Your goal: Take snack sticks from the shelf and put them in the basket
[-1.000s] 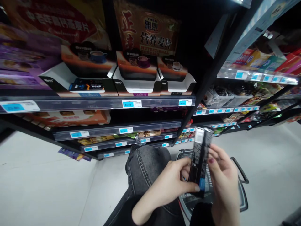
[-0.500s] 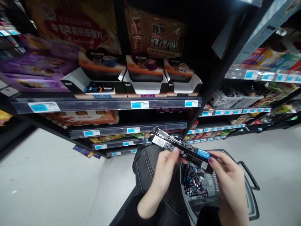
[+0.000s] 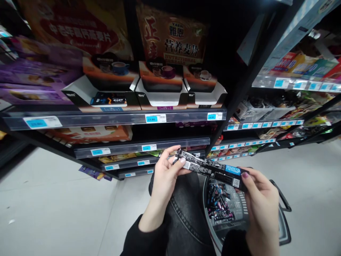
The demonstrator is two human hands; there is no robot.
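I hold a long black sachet pack with white print and a blue patch, lying almost level in front of me. My left hand pinches its left end with thumb and fingers. Around the right end, my right hand is closed near the blue patch. Below the pack stands a dark shopping basket with several small sachets inside. My knee in dark jeans sits left of the basket.
Black store shelves face me. White display trays with coffee-cup pictures stand on a shelf edged with blue price tags. Big cereal bags fill the top. More shelves run right. Grey floor lies left.
The pack has turned from upright to almost level. My left hand slid from its lower part up to its left end. The basket's contents have come into view.
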